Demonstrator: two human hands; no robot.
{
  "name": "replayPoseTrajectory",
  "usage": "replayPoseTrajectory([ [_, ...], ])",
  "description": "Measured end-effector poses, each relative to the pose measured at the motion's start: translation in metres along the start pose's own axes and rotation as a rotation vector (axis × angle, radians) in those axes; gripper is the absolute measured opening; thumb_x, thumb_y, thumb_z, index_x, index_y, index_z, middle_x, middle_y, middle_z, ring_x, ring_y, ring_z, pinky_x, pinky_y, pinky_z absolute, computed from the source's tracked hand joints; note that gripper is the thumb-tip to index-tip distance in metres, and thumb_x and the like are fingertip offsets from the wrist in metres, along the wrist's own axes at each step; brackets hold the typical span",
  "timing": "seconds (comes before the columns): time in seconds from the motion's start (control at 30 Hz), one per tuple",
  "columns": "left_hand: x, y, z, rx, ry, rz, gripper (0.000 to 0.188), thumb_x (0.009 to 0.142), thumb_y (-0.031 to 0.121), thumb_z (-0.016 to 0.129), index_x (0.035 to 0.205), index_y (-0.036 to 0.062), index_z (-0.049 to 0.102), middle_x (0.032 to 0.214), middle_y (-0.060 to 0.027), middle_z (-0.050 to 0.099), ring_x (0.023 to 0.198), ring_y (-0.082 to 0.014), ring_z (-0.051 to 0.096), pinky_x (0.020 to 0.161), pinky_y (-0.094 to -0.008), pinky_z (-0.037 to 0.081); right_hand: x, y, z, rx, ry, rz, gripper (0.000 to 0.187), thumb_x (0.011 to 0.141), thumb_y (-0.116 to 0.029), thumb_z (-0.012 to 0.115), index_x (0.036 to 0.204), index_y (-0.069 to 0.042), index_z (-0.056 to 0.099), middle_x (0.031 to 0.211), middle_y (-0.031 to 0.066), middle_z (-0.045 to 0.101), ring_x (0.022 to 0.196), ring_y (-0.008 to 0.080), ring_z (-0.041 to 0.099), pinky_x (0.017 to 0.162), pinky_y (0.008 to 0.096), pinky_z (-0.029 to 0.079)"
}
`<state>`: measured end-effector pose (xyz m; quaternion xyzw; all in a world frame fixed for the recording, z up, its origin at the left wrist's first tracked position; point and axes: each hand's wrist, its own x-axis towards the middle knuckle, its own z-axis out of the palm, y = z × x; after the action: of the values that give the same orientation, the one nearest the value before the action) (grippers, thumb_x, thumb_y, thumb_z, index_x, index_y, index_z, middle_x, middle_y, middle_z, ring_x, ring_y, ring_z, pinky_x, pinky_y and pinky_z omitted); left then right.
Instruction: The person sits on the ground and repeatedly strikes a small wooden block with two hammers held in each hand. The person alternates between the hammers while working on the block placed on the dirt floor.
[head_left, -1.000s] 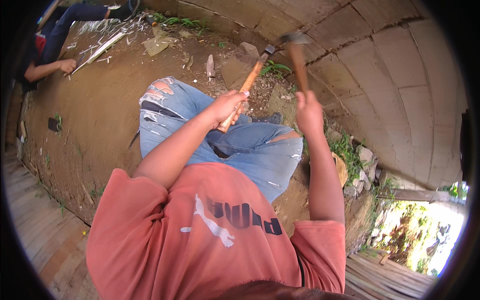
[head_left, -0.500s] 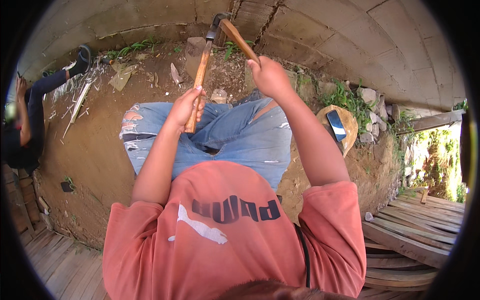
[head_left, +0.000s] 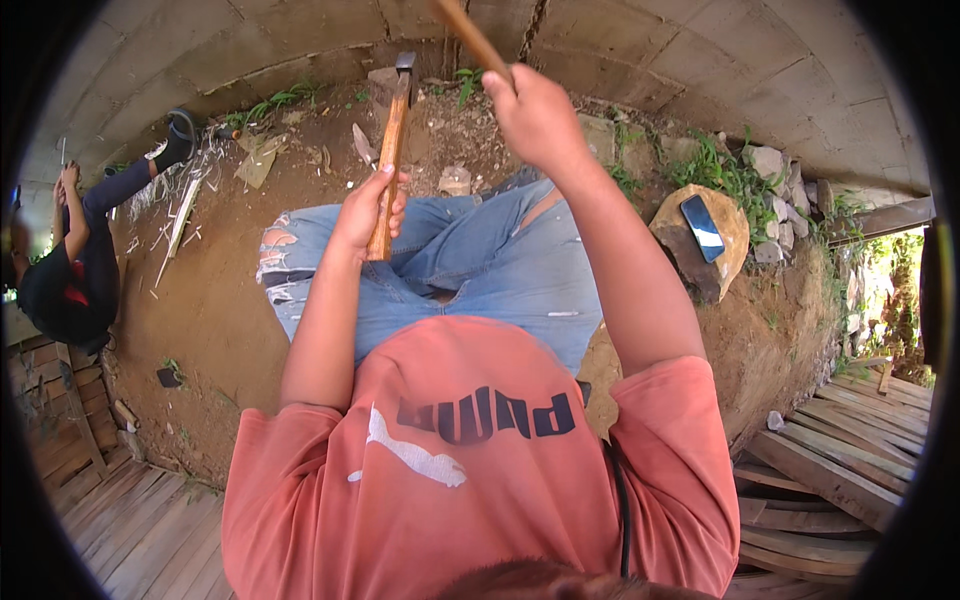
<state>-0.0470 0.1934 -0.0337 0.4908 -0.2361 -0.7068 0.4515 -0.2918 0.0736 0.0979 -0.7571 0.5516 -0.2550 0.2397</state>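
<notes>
My left hand is closed round the lower part of a wooden-handled tool, held upright over my lap. Its small metal head points away from me; its exact kind is unclear. My right hand, raised farther out on the right, grips the wooden handle of a hammer. The hammer's head lies beyond the top edge of the view. A gap separates the two tools.
A phone lies on a flat stone to my right. Ahead is a block wall with rubble at its foot. Another person sits far left near wood shavings. Stacked planks stand at the lower right.
The hammer has lifted away from the metal head of the left tool, and its own head has left the view. The left tool has tilted slightly more upright.
</notes>
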Motion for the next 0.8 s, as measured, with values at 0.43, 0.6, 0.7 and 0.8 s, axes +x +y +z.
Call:
replayPoseTrajectory([
  [0.43, 0.011, 0.005, -0.002, 0.009, -0.034, 0.039, 0.042, 0.111, 0.047, 0.053, 0.12, 0.0061, 0.058, 0.072, -0.0005, 0.053, 0.054, -0.0103, 0.05, 0.046, -0.0271, 0.043, -0.005, -0.009, 0.002, 0.148, 0.119, 0.02, 0.042, 0.108, -0.039, 0.054, 0.099, 0.0, 0.065, 0.088, 0.0247, 0.071, 0.086, 0.047, 0.07, 0.076, 0.0555, 0.053],
  [0.6, 0.002, 0.007, 0.008, 0.036, -0.001, 0.006, 0.044, 0.111, 0.048, 0.051, 0.121, 0.0055, 0.056, 0.071, -0.0006, 0.051, 0.053, -0.0098, 0.048, 0.046, -0.0269, 0.042, -0.027, 0.025, 0.042, 0.02, 0.114, 0.082, 0.04, 0.108, -0.04, 0.055, 0.104, -0.001, 0.064, 0.087, 0.0251, 0.071, 0.084, 0.0476, 0.07, 0.075, 0.0569, 0.054],
  [0.7, 0.001, 0.011, 0.007, 0.055, 0.0, -0.013, 0.045, 0.111, 0.049, 0.051, 0.121, 0.0055, 0.056, 0.072, -0.0005, 0.051, 0.053, -0.0098, 0.048, 0.046, -0.0267, 0.042, -0.033, 0.043, 0.052, -0.168, -0.056, 0.068, 0.04, 0.108, -0.04, 0.056, 0.106, -0.001, 0.063, 0.086, 0.0249, 0.071, 0.083, 0.048, 0.069, 0.076, 0.057, 0.054],
  [0.8, 0.004, 0.008, 0.001, 0.051, 0.001, -0.005, 0.043, 0.11, 0.05, 0.054, 0.118, 0.0074, 0.058, 0.071, 0.0, 0.053, 0.054, -0.01, 0.05, 0.047, -0.0269, 0.043, -0.023, 0.017, 0.03, -0.046, 0.032, 0.019, 0.039, 0.108, -0.04, 0.056, 0.108, -0.001, 0.063, 0.088, 0.0241, 0.072, 0.084, 0.0479, 0.069, 0.075, 0.0568, 0.054],
])
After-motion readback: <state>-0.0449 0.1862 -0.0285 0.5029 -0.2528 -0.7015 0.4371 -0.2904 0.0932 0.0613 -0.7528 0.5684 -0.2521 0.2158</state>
